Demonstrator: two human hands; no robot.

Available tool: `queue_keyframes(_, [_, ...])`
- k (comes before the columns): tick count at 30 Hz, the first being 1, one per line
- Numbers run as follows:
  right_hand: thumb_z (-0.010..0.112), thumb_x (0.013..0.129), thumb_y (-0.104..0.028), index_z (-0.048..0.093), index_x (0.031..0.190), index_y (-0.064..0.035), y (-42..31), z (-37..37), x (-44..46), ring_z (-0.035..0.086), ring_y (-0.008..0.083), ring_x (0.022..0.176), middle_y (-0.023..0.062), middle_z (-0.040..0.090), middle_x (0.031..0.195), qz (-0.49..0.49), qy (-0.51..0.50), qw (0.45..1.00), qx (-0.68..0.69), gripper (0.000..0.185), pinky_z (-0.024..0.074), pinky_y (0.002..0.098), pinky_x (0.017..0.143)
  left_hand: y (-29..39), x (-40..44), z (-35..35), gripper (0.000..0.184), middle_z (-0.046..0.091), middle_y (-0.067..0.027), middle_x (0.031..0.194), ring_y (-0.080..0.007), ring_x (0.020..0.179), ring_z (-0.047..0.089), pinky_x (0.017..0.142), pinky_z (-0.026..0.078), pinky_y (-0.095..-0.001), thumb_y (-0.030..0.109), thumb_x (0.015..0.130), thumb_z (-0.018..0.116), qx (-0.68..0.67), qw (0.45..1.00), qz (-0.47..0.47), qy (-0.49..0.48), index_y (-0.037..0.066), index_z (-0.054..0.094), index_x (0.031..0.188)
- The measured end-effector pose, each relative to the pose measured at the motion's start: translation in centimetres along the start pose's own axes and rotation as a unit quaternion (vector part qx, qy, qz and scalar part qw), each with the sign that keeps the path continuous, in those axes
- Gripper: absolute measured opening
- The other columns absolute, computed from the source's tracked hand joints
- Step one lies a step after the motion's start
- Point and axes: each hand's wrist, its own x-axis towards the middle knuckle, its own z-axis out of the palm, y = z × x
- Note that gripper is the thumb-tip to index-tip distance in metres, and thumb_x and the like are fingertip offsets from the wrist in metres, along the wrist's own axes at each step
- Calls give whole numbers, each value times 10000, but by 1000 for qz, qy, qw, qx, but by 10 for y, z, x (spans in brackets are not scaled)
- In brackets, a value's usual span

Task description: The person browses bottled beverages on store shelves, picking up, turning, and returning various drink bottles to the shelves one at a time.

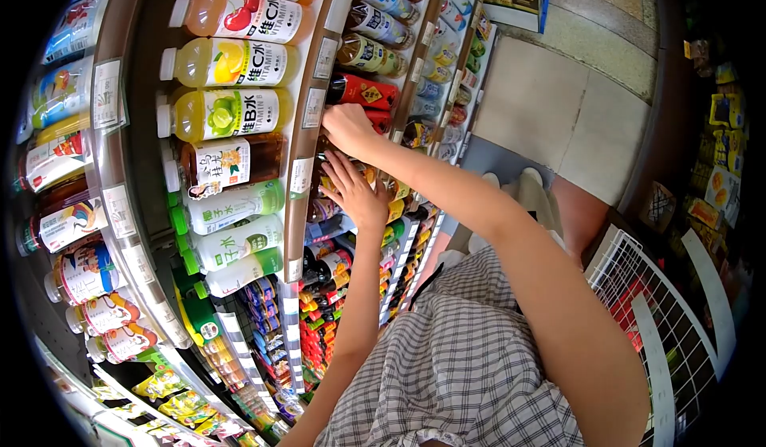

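My right hand (351, 132) reaches into a shelf row of bottles, its fingers curled beside a red-labelled bottle (371, 90). What those fingers hold is hidden by the hand and the shelf edge. Close by, my left hand (357, 194) has its fingers spread over dark bottles in the same row, partly covering them. On the neighbouring shelf stand a lime-label vitamin drink bottle (231, 114), a brown drink bottle (231, 165) and coconut water bottles (239, 242) with green caps.
A shelf edge with price tags (313, 108) runs beside my hands. More bottles (84, 271) fill the shelf at the far left. A white wire rack (662, 311) stands at right, near yellow packets (726, 152). Floor tiles (558, 104) stretch beyond my feet.
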Motion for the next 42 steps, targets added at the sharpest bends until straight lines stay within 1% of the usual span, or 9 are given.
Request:
queue_keyframes(5, [705,712,-83,579,1075,-22,-6,-14,-24,658,326,714,134,655,1062,34,44,993,107,389,527,405,578,0,-1,-1,903,67,-152,1586,-330,1463,72,1125,93,-598,348,828,616,5,1000,4,1,-1,131,1506])
queue_keyframes(8, [689,742,-69,542,1223,-108,-5,-16,-48,659,307,810,98,636,1172,47,83,991,97,505,544,400,643,2,0,0,908,75,-153,1585,-328,1463,74,1127,81,-594,347,823,625,-8,1000,-1,5,-3,137,1504])
queue_keyframes(11, [673,750,-47,529,1267,-110,2,-20,-69,606,304,1028,88,554,1321,47,112,987,101,540,531,422,806,4,0,3,912,83,-155,1583,-328,1463,76,1129,69,-589,341,816,636,-28,1000,-5,12,-5,143,1502])
queue_keyframes(14, [656,760,-37,468,1354,-105,6,-20,-78,451,338,1248,98,420,1448,73,162,984,17,627,431,478,1000,6,-1,2,915,90,-157,1581,-329,1461,83,1131,66,-586,335,812,643,-32,999,-8,10,-8,145,1500])
queue_keyframes(15, [654,768,-48,345,1446,-99,8,-19,-77,316,389,1348,113,283,1527,96,116,988,36,747,289,527,1112,8,-1,2,916,93,-158,1581,-329,1461,85,1131,66,-586,333,812,645,-31,999,-9,8,-10,146,1499])
queue_keyframes(21, [671,766,-81,231,1491,-91,14,-12,-77,277,401,1378,142,215,1549,118,36,991,47,848,251,554,1119,6,-6,8,942,76,-210,1569,-378,1450,91,1112,95,-611,270,781,693,-69,997,18,15,-37,147,1485])
queue_keyframes(28, [676,768,-129,257,1483,-83,13,-20,-84,281,432,1365,149,222,1546,76,19,997,23,830,257,526,1119,22,-16,-3,968,85,-197,1570,-380,1451,77,1132,91,-586,221,721,736,-87,995,-15,-46,-19,185,1480])
queue_keyframes(37, [565,879,-93,517,1302,-37,-57,-104,-93,481,354,1232,153,506,1364,8,107,981,163,429,377,421,1034,41,-42,-48,898,77,-210,1570,-412,1447,75,1120,151,-578,207,768,670,-267,962,-47,32,10,178,1492])
queue_keyframes(42, [562,885,-87,548,1257,-15,-91,-143,-103,517,349,1177,157,555,1298,-38,87,976,195,379,396,422,1006,46,-55,-59,827,152,-237,1546,-440,1433,105,1120,148,-576,178,770,641,-317,944,-24,90,-16,235,1464])
